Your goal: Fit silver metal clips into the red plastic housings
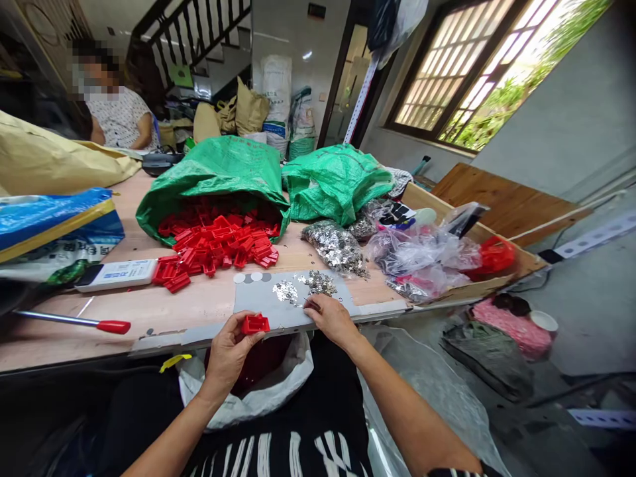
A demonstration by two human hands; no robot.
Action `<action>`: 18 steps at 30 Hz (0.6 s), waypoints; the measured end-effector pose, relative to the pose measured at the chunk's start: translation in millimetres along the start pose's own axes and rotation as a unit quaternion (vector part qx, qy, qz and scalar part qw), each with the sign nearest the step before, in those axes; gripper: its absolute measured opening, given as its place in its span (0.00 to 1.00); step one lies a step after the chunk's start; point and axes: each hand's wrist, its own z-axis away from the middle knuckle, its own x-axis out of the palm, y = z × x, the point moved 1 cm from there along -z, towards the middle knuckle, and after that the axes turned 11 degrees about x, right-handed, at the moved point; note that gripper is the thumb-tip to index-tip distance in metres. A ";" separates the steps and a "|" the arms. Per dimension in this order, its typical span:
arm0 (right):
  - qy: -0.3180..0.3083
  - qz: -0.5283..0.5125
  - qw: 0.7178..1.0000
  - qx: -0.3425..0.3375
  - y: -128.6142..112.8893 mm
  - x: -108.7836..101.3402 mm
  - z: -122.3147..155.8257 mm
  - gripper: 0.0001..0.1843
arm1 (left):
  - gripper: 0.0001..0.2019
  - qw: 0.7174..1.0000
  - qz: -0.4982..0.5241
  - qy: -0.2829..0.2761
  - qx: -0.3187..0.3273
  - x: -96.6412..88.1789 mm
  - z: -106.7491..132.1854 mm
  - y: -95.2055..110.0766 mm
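Observation:
Between the thumb and fingers of my left hand (229, 348) is a small red plastic housing (255, 324), its hollow side facing up, just off the table's front edge. My right hand (332, 319) reaches over the grey mat (253, 298), fingertips pinched together near the small metal pieces. Whatever those fingertips hold is too small to make out. On the mat lie a bright heap of flat silver pieces (285, 291) and a darker heap of metal pieces (320, 283). Many more red housings (223, 242) spill from a green woven sack (218, 165) behind.
A clear bag of metal parts (335, 245) sits behind the mat. At right stands a wooden tray (450, 291) with plastic bags. A red-tipped lever (113, 326) juts in at left. An open white sack (293, 391) hangs below the edge. Another person (122, 116) sits at far left.

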 end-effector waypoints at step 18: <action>-0.058 -0.171 0.974 -0.135 -73.3 -2.5 29.6 0.05 | 0.15 0.968 -0.198 -0.026 0.153 -2.6 9.3 3.8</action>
